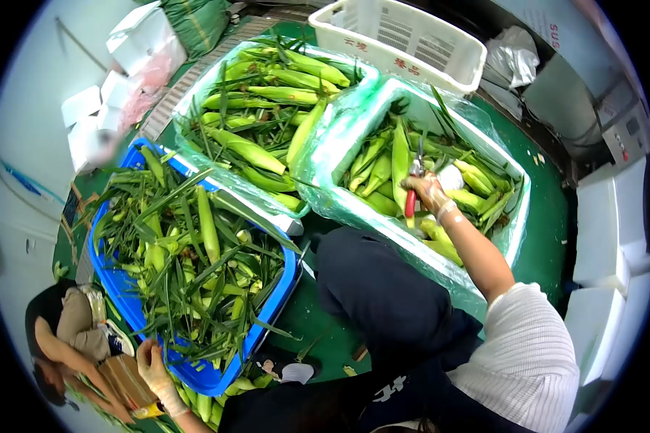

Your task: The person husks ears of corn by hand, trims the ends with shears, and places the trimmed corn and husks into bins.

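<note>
In the head view, my right hand (430, 193) wears a thin clear glove and is closed around pruning shears with a red handle (410, 204). Their metal blades (417, 157) point away from me over corn ears in the right-hand lined box. Beside the blades lies a green corn ear in its husk (400, 160). Down at the left, my gloved left hand (154, 369) is by the near rim of a blue basket (290, 278), fingers slightly bent and apart, with nothing visible in them. Cut leaves, stalk pieces and corn ears (195, 252) fill the basket.
A white foam box (520, 202) with green plastic lining stands before me. Another lined box (188, 108) holds more corn (245, 150). Behind is a white crate (412, 61). Foam boxes (599, 224) are stacked right. Another person (72, 325) bends at the lower left.
</note>
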{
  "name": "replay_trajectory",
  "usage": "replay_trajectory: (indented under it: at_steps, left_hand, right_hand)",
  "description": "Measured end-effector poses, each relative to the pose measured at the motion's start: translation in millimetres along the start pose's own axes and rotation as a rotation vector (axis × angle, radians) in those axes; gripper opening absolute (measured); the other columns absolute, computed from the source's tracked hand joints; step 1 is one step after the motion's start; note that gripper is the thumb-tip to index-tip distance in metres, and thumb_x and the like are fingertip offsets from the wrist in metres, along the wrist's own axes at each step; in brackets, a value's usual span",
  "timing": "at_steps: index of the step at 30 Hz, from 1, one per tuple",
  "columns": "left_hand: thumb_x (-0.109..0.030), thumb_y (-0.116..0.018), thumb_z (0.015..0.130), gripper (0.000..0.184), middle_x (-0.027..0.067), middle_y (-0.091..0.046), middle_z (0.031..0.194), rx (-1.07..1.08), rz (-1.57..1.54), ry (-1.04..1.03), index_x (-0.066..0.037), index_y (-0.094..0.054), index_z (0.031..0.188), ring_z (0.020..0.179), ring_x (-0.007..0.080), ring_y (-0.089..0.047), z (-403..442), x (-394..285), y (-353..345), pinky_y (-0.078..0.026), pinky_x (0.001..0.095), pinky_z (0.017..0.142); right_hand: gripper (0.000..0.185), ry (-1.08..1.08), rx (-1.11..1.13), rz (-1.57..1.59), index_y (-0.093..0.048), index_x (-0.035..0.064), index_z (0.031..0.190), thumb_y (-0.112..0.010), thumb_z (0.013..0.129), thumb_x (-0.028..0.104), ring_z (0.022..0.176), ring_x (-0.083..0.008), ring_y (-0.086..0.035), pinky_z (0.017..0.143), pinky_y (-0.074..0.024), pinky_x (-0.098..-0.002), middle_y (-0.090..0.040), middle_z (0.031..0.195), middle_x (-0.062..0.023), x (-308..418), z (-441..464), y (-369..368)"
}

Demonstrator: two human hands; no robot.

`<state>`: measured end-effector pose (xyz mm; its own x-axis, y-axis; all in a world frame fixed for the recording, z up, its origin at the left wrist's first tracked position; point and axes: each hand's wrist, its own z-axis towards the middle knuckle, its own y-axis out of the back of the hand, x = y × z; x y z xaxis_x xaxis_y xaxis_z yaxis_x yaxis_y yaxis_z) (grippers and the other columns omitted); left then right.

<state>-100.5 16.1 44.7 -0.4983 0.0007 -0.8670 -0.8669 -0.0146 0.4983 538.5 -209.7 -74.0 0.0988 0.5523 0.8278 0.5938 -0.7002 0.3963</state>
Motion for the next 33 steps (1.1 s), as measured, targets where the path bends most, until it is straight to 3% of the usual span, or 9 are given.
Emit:
replay_trajectory:
  at_steps: [4,7,10,13,18,22,25,29,33]
  left_hand:
    - [-0.004,-0.058,0.087,0.017,0.007,-0.064,0.093,0.29,-0.01,-0.07,0.002,-0.063,0.102,0.083,0.0134,-0.058,-31.0,-77.6,-61.2,-0.047,0.0243,0.077]
    - [-0.01,-0.064,0.085,0.022,0.0069,-0.067,0.095,0.386,-0.026,-0.123,0.001,-0.064,0.104,0.088,0.0124,-0.061,-46.0,-125.8,-99.5,-0.048,0.0246,0.078]
    - [-0.024,-0.059,0.091,0.05,0.0158,-0.06,0.116,0.593,-0.631,-0.046,0.004,-0.043,0.129,0.109,0.0207,-0.057,-49.1,-133.1,-116.5,-0.045,0.032,0.093]
    - [-0.032,-0.057,0.092,0.037,0.011,-0.06,0.103,0.224,-1.27,0.126,-0.001,-0.053,0.111,0.097,0.0242,-0.058,-21.6,-118.1,-111.7,-0.045,0.0406,0.09]
    - [-0.03,-0.058,0.085,0.027,0.0136,-0.059,0.087,-0.43,-1.459,0.336,-0.006,-0.051,0.094,0.076,0.0311,-0.057,36.6,-60.5,-48.1,-0.049,0.0447,0.079]
    - [-0.036,-0.056,0.087,0.031,0.011,-0.056,0.095,-0.722,-1.531,0.243,-0.009,-0.049,0.1,0.087,0.028,-0.054,45.1,-21.0,18.6,-0.045,0.0457,0.087]
    - [-0.037,-0.056,0.087,0.031,0.0102,-0.055,0.099,-0.815,-1.444,0.19,-0.01,-0.049,0.101,0.089,0.0271,-0.052,41.0,-14.0,26.1,-0.044,0.0452,0.089]
    - [-0.036,-0.057,0.088,0.029,0.009,-0.056,0.097,-0.815,-1.373,0.316,-0.011,-0.05,0.101,0.092,0.0258,-0.052,23.1,-33.6,13.2,-0.043,0.0443,0.089]
    - [-0.037,-0.054,0.089,0.031,0.0105,-0.055,0.095,-0.81,-1.353,0.241,-0.007,-0.049,0.098,0.087,0.0252,-0.052,22.2,-31.9,-13.2,-0.043,0.0421,0.089]
  right_hand:
    - [0.067,0.515,0.064,-0.407,-0.045,-0.0011,0.104,-0.08,0.058,0.033,0.075,-0.0317,-0.062,0.069,-0.0488,-0.0395,-0.063,0.081,-0.0185,92.4,-81.9,-17.3]
    - [0.056,0.873,0.301,-0.436,-0.046,-0.0013,0.098,-0.078,0.065,0.03,0.077,-0.0379,-0.059,0.068,-0.046,-0.0422,-0.058,0.082,-0.0233,167.7,-126.3,-68.6]
    - [0.039,1.402,0.488,-0.288,-0.046,-0.0013,0.091,-0.071,0.075,0.025,0.073,-0.0401,-0.053,0.064,-0.0435,-0.0444,-0.052,0.078,-0.0217,216.6,-162.5,-145.3]
    - [0.037,1.559,0.742,-0.244,-0.046,-0.0008,0.088,-0.071,0.073,0.023,0.076,-0.0405,-0.055,0.065,-0.0448,-0.0443,-0.054,0.08,-0.0235,244.4,-210.1,-204.7]
    - [0.045,1.413,0.634,-0.112,-0.044,-0.0024,0.098,-0.072,0.071,0.02,0.082,-0.0409,-0.059,0.071,-0.0486,-0.0433,-0.059,0.082,-0.0249,231.0,-251.0,-259.3]
    - [0.067,0.846,0.969,-0.414,-0.045,-0.0059,0.11,-0.076,0.066,0.034,0.094,-0.039,-0.059,0.083,-0.0478,-0.0417,-0.059,0.097,-0.0273,201.3,-262.5,-249.8]
    - [0.08,0.662,1.129,-0.647,-0.045,-0.0101,0.11,-0.078,0.061,0.044,0.096,-0.0351,-0.06,0.085,-0.0471,-0.037,-0.06,0.1,-0.0263,179.3,-263.6,-269.5]
    - [0.057,0.652,1.212,-0.358,-0.05,0.0011,0.1,-0.079,0.065,0.037,0.076,-0.0204,-0.053,0.071,-0.046,-0.0347,-0.056,0.082,-0.0093,187.0,-282.2,-290.9]
    - [0.051,0.583,1.31,-0.266,-0.053,0.0025,0.098,-0.076,0.065,0.034,0.076,-0.018,-0.052,0.07,-0.046,-0.0321,-0.057,0.086,-0.0073,196.5,-267.8,-321.3]
